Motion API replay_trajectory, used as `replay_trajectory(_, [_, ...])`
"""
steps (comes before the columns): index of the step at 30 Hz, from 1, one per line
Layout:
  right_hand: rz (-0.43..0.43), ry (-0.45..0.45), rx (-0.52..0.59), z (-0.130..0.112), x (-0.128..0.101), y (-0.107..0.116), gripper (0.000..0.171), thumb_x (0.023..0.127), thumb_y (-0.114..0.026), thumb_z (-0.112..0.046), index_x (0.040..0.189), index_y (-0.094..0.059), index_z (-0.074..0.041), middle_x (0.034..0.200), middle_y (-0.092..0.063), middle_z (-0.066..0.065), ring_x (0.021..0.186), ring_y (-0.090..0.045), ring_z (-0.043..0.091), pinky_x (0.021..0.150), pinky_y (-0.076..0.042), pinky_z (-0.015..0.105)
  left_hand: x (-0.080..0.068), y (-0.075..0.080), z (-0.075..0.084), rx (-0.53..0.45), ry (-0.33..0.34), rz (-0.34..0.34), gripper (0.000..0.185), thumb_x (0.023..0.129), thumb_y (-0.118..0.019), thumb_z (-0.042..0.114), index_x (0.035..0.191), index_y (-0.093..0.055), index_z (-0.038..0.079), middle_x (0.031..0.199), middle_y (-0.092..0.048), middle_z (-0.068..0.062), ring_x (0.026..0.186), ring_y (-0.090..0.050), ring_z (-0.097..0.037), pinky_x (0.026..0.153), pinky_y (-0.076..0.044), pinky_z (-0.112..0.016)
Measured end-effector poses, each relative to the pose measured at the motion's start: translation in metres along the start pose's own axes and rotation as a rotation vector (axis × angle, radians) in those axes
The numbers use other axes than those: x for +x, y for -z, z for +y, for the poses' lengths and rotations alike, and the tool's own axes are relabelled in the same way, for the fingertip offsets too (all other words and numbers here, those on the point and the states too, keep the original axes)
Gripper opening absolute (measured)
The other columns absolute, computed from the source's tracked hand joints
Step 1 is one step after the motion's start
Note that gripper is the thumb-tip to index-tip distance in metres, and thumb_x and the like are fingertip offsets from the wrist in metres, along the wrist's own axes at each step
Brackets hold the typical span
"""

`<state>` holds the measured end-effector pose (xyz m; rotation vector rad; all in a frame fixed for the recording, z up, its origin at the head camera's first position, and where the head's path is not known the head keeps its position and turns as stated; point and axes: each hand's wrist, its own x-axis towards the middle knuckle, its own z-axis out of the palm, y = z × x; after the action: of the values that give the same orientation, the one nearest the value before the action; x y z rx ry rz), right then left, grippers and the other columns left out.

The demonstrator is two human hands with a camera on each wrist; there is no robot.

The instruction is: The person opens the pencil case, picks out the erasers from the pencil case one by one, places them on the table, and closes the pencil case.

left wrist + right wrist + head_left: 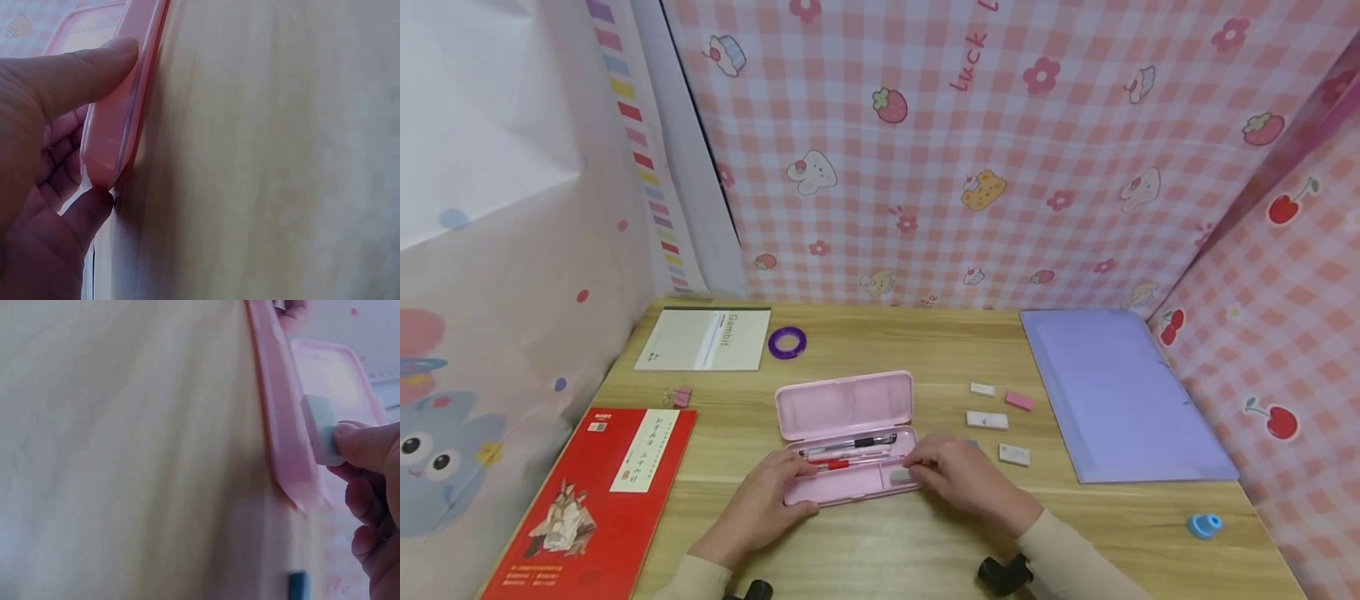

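Note:
An open pink pencil case (831, 490) lies on the wooden table, its lid (846, 406) tipped back. At the case's left end, my left hand (760, 504) grips it, the thumb on the front wall in the left wrist view. A black-gripped pen (857, 442) and a red pen (842, 463) lie in its long rear part. My right hand (958, 475) pinches a pale grey-white eraser (320, 431) between thumb and fingers. In the head view this eraser overlaps the small front right compartment, beyond a divider (882, 477).
Right of the case lie a pink eraser (1019, 401) and several white ones (987, 420), then a lilac folder (1131, 400) and a small blue object (1205, 525). Leftward are a red book (602, 517), pink binder clip (681, 397), notebook (703, 339) and purple tape roll (787, 342).

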<state>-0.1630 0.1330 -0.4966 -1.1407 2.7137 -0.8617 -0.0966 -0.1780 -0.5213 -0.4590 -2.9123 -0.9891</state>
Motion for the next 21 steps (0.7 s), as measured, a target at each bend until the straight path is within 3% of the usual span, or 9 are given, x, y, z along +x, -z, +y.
replay_trajectory(5, [0.142, -0.061, -0.002, 0.017, -0.014, 0.025, 0.01, 0.087, -0.071, -0.012, 0.095, -0.074, -0.018, 0.093, -0.069, -0.009, 0.084, -0.06, 0.005, 0.072, -0.053, 0.026, 0.001, 0.0, 0.0, -0.003, 0.003, -0.003, 0.041, 0.071, -0.085, 0.022, 0.107, -0.069, 0.012, 0.11, -0.06, 0.007, 0.108, -0.054, -0.014, 0.097, -0.047, -0.04])
replay_trajectory(10, [0.196, -0.205, 0.021, 0.048, -0.038, 0.054, 0.012, 0.089, -0.069, -0.011, 0.098, -0.074, -0.017, 0.091, -0.068, -0.008, 0.074, -0.056, 0.004, 0.06, -0.05, 0.023, 0.001, 0.0, 0.0, -0.01, 0.007, -0.003, 0.041, 0.07, -0.086, 0.022, 0.107, -0.07, 0.012, 0.11, -0.06, 0.006, 0.108, -0.054, -0.014, 0.097, -0.047, -0.04])
replay_trajectory(15, [0.297, -0.279, -0.092, 0.083, -0.063, 0.074, 0.009, 0.086, -0.072, -0.01, 0.093, -0.075, -0.014, 0.087, -0.068, -0.004, 0.068, -0.053, 0.007, 0.055, -0.045, 0.024, 0.001, 0.001, 0.001, -0.011, 0.019, -0.011, 0.042, 0.07, -0.086, 0.024, 0.107, -0.07, 0.012, 0.11, -0.06, 0.005, 0.108, -0.054, -0.014, 0.097, -0.047, -0.04])
replay_trajectory(21, [0.296, -0.378, -0.135, 0.109, -0.082, 0.081, 0.011, 0.086, -0.071, -0.012, 0.096, -0.075, -0.014, 0.093, -0.07, 0.001, 0.073, -0.056, 0.012, 0.061, -0.047, 0.028, 0.001, 0.001, 0.0, -0.02, 0.031, -0.025, 0.043, 0.072, -0.085, 0.027, 0.109, -0.069, 0.013, 0.112, -0.06, 0.005, 0.109, -0.053, -0.014, 0.099, -0.046, -0.04])
